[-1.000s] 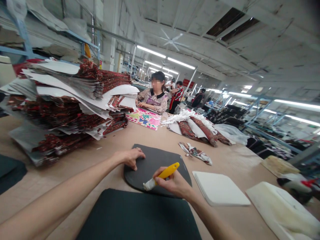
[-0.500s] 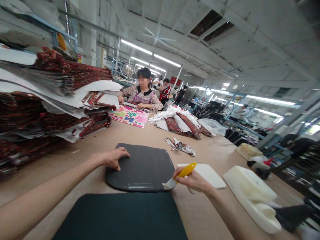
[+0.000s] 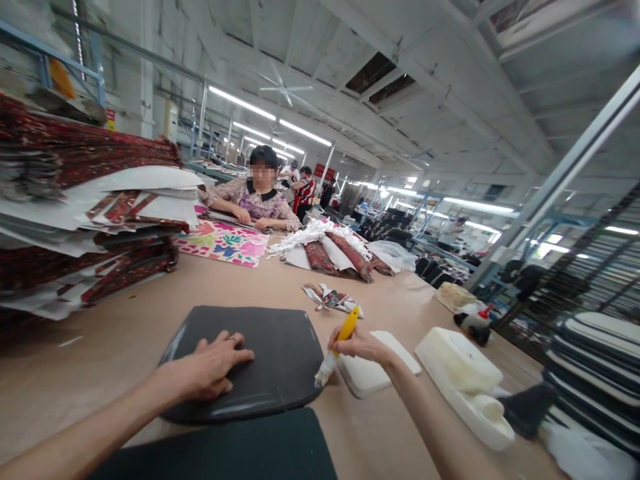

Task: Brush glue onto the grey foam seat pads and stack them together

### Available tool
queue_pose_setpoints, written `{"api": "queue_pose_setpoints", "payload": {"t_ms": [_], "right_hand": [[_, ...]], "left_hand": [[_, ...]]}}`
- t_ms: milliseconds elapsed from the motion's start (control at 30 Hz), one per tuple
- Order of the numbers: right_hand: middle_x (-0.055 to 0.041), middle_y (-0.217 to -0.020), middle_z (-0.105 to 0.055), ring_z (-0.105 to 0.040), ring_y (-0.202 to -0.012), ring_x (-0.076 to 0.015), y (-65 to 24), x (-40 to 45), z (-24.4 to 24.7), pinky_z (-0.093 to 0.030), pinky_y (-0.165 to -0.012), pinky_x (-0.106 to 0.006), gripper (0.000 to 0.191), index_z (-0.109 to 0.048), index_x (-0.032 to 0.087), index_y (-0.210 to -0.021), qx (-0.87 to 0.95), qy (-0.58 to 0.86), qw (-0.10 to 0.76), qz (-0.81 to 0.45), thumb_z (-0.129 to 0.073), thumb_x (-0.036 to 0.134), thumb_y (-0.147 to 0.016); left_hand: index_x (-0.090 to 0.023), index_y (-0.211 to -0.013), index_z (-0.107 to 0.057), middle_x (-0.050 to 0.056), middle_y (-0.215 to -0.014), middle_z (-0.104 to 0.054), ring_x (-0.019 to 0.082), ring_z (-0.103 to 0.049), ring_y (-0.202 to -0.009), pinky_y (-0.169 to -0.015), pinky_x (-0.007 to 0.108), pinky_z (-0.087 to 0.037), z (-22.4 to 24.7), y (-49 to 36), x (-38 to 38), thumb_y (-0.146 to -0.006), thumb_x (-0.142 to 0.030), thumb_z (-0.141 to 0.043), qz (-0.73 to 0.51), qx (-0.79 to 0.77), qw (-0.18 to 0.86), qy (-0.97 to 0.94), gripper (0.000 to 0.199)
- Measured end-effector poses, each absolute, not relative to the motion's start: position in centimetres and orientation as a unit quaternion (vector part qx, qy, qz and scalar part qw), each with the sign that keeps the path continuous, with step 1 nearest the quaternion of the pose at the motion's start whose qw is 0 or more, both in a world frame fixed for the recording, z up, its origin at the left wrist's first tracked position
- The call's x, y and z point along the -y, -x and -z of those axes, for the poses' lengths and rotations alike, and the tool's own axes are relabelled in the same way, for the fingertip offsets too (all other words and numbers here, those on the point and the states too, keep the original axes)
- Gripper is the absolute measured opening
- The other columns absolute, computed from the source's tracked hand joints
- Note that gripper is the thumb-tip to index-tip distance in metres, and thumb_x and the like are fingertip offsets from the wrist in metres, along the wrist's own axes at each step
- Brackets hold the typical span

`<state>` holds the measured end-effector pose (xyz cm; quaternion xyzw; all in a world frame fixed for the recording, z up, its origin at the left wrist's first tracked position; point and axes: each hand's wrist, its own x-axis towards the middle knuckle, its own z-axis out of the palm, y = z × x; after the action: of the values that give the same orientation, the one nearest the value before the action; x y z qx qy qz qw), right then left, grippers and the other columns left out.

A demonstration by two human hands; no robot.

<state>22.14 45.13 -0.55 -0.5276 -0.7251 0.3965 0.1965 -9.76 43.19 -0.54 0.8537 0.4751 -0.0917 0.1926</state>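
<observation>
A dark grey panel with rounded corners lies on the brown table. My left hand rests on its left part, fingers spread and pressing on the surface. In my right hand is a brush with a yellow handle, its pale bristles touching the panel's right edge. Nearer to me is a second dark panel, partly cut off by the frame. Just right of the brush, and partly behind my right hand and forearm, lies a white rounded board.
Tall stacks of red patterned fabric pieces stand at left. A crumpled cloth scrap lies beyond the panel. A cut-open white plastic jug sits at right, near stacked boards. A co-worker works across the table.
The camera view has turned to the right. My left hand has shifted from the panel's far left edge onto its face. The brush has moved from the near right corner up along the right edge.
</observation>
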Motion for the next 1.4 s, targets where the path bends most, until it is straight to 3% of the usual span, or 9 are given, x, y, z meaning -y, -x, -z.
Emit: {"api": "queue_pose_setpoints", "payload": {"t_ms": [67,200,500,700,867,1000,1067,1200,1400], "right_hand": [[0.0055,-0.055,-0.049,-0.039,-0.045,-0.0048,-22.7,-47.4,1.2,-0.029,-0.042,-0.017,0.004,-0.061,0.012,-0.07,0.726,0.537,0.198,-0.381,-0.057,0.014,-0.07],[0.0053,-0.063,-0.051,-0.045,-0.048,-0.0047,-23.2,-52.2,2.4,-0.038,-0.045,-0.018,0.016,-0.057,0.012,-0.077,0.726,0.554,0.229,-0.339,-0.057,0.027,-0.083],[-0.0005,-0.083,-0.059,-0.056,-0.067,-0.0103,-20.2,-58.1,3.3,-0.049,-0.059,-0.025,0.02,-0.057,0.013,-0.092,0.706,0.573,0.329,-0.256,-0.054,0.032,-0.086],[0.0027,-0.071,-0.055,-0.053,-0.064,-0.0099,-20.2,-53.8,3.6,-0.045,-0.061,-0.025,0.015,-0.056,0.013,-0.075,0.687,0.599,0.339,-0.235,-0.059,0.027,-0.081],[0.0051,-0.049,-0.047,-0.043,-0.049,-0.0086,-21.6,-47.1,2.3,-0.034,-0.048,-0.022,0.01,-0.053,0.015,-0.054,0.675,0.611,0.305,-0.281,-0.06,0.014,-0.062],[0.0044,-0.052,-0.045,-0.039,-0.049,-0.009,-20.9,-43.8,0.2,-0.031,-0.048,-0.022,0.009,-0.057,0.015,-0.064,0.654,0.608,0.351,-0.282,-0.053,0.023,-0.063],[0.0047,-0.054,-0.043,-0.038,-0.049,-0.0096,-19.8,-43.0,-0.7,-0.03,-0.048,-0.023,0.02,-0.059,0.015,-0.078,0.648,0.598,0.381,-0.279,-0.052,0.031,-0.067],[0.003,-0.056,-0.046,-0.04,-0.05,-0.0108,-16.0,-41.8,-1.0,-0.031,-0.047,-0.024,0.034,-0.061,0.016,-0.086,0.666,0.554,0.381,-0.324,-0.055,0.045,-0.07],[0.0029,-0.058,-0.048,-0.039,-0.05,-0.0089,-5.4,-41.2,0.8,-0.031,-0.047,-0.022,0.025,-0.064,0.018,-0.082,0.709,0.445,0.325,-0.439,-0.057,0.039,-0.071]], "left_hand": [[-0.031,-0.131,-0.039,0.014,-0.144,-0.024,0.038,-0.016,-0.132,-0.099,0.062,-0.022,0.6,9.8,-43.2,-0.072,-0.014,-0.053,0.088,-0.476,0.189,-0.855,0.064],[-0.03,-0.13,-0.041,0.014,-0.144,-0.027,0.038,-0.018,-0.131,-0.099,0.062,-0.023,0.9,9.8,-43.2,-0.07,-0.011,-0.052,0.079,-0.488,0.184,-0.85,0.064],[-0.031,-0.131,-0.04,0.013,-0.144,-0.026,0.036,-0.017,-0.132,-0.101,0.06,-0.02,0.3,9.5,-43.0,-0.068,-0.011,-0.052,0.09,-0.493,0.185,-0.845,0.067],[-0.031,-0.131,-0.039,0.012,-0.144,-0.027,0.034,-0.018,-0.132,-0.1,0.06,-0.022,0.7,10.1,-42.5,-0.069,-0.015,-0.05,0.071,-0.487,0.184,-0.851,0.065],[-0.03,-0.133,-0.037,0.013,-0.145,-0.023,0.036,-0.015,-0.133,-0.101,0.061,-0.018,2.0,10.3,-42.8,-0.073,-0.017,-0.048,0.067,-0.484,0.183,-0.853,0.063],[-0.028,-0.129,-0.044,0.017,-0.139,-0.033,0.041,-0.025,-0.127,-0.09,0.069,-0.024,2.5,10.0,-44.2,-0.071,-0.016,-0.052,0.01,-0.464,0.174,-0.868,0.059],[-0.027,-0.126,-0.046,0.015,-0.135,-0.039,0.037,-0.034,-0.123,-0.091,0.064,-0.03,2.4,10.5,-45.2,-0.074,-0.016,-0.049,-0.028,-0.452,0.187,-0.872,0.053],[-0.016,-0.123,-0.047,0.011,-0.125,-0.049,0.02,-0.042,-0.117,-0.102,0.038,-0.03,2.4,14.2,-47.1,-0.082,-0.008,-0.037,-0.11,-0.462,0.213,-0.854,0.043],[-0.011,-0.109,-0.054,0.01,-0.11,-0.059,0.018,-0.057,-0.101,-0.089,0.038,-0.045,4.6,19.0,-47.9,-0.088,-0.014,-0.042,-0.143,-0.468,0.302,-0.818,0.024]]}}
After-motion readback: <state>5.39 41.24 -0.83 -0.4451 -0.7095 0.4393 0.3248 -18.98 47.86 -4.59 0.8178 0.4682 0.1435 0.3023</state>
